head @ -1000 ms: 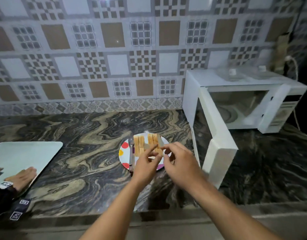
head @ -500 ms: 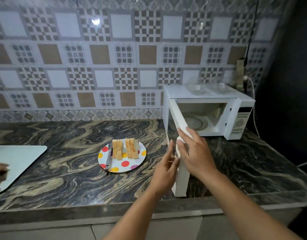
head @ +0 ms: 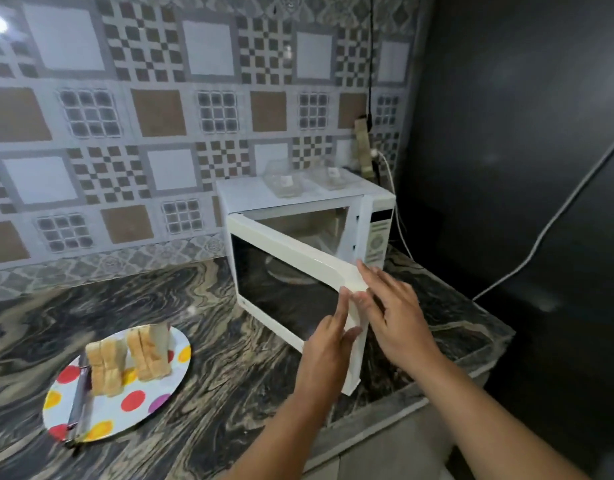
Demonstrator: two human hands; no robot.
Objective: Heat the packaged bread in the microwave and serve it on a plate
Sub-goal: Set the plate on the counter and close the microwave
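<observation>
Sliced bread (head: 128, 358) stands in two stacks on a polka-dot plate (head: 139, 407) at the lower left of the marbled counter. A white microwave (head: 374, 216) sits at the back right, its door (head: 291, 289) swung partway toward the opening. My left hand (head: 328, 344) presses with straight fingers on the outer face of the door's free edge. My right hand (head: 392, 313) lies flat with spread fingers on the inner side of that same edge. Neither hand curls around anything.
A metal utensil (head: 79, 400) lies on the plate's left side. Two clear containers (head: 286, 178) rest on top of the microwave. A power cable (head: 548, 230) runs across the dark wall at right. The counter edge (head: 419, 403) is close under the door.
My hands left the bread on the plate and went to the microwave door. The door has since swung from wide open to partly closed, and the view has shifted right.
</observation>
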